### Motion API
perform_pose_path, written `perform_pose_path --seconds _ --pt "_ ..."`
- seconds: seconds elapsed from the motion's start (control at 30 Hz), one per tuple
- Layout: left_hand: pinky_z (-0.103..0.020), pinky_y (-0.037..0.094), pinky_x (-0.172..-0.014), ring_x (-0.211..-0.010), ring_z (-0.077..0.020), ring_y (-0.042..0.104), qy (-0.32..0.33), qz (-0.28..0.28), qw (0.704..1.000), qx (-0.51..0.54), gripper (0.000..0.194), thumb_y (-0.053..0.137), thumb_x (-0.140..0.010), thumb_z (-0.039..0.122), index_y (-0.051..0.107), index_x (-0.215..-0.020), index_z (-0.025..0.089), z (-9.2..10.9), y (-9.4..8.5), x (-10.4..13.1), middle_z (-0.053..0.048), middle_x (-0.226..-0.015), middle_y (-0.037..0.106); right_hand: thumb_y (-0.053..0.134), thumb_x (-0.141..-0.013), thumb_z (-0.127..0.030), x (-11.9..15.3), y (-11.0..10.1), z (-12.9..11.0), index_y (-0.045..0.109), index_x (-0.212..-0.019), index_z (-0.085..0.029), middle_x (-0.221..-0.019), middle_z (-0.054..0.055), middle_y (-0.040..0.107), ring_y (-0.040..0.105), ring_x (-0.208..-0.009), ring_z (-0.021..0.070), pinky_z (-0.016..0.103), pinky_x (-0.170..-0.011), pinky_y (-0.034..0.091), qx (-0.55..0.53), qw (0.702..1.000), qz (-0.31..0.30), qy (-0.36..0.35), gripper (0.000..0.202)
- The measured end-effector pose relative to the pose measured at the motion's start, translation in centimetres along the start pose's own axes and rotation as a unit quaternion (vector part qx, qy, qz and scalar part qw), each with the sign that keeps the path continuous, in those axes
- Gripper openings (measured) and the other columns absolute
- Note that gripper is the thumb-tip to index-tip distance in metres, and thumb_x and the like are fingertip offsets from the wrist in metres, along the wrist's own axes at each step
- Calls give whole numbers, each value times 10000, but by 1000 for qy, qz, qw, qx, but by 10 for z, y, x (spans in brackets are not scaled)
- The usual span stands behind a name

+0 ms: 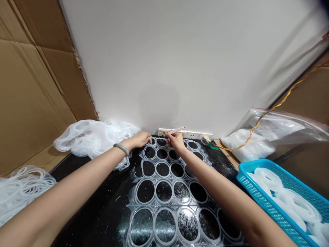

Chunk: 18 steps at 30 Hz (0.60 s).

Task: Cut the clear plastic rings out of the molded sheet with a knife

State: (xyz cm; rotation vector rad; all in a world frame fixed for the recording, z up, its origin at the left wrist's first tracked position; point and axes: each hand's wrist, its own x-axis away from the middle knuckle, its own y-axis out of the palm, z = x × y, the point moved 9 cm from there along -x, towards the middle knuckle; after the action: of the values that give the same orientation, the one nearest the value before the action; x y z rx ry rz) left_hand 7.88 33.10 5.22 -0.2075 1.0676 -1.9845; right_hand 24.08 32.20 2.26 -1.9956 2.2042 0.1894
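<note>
A clear plastic sheet of joined round rings (164,206) lies over the black table. At its far left corner is my left hand (141,139), a bracelet on its wrist. Its fingers are closed together at the sheet's edge, with a small whitish bit at the tips that I cannot make out. My right hand (176,140) grips a pale, pen-like stick (178,130) over the far row, the stick's end pointing up to the right. By its fingertips shows a thin loop (161,136), partly hidden.
Loose white plastic rings are heaped at the far left (89,137) and near left (28,185). A blue basket (252,165) of white rings stands right, below a clear bag (288,132). White sockets (197,135) line the wall. A yellow-red wire (277,104) hangs at the right.
</note>
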Motion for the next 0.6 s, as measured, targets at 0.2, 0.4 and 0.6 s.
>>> perform_pose_path --seconds 0.2,0.4,0.6 --pt "-315 478 -799 -880 -199 638 -33 85 994 55 375 456 -868 281 613 -1161 106 6 -7 0 -115 -974 698 692 -654 -426 17 -2 -17 686 -819 -102 -449 -27 526 419 -361 87 212 -375 313 -26 999 -35 -1 364" --pt "-310 496 -833 -966 -175 631 6 -15 990 140 428 562 -836 320 592 -1223 140 47 6 16 -118 -1115 682 711 -678 -403 42 26 -53 692 -793 -103 -420 -41 508 441 -355 88 208 -381 341 -59 987 -149 -18 322" --pt "-268 484 -590 -602 -132 591 -19 -55 998 40 292 547 -798 264 723 -999 145 71 4 55 -54 -731 712 698 -750 -351 85 11 -73 718 -833 -116 -692 43 656 520 -505 83 187 -412 383 9 982 -184 -39 251"
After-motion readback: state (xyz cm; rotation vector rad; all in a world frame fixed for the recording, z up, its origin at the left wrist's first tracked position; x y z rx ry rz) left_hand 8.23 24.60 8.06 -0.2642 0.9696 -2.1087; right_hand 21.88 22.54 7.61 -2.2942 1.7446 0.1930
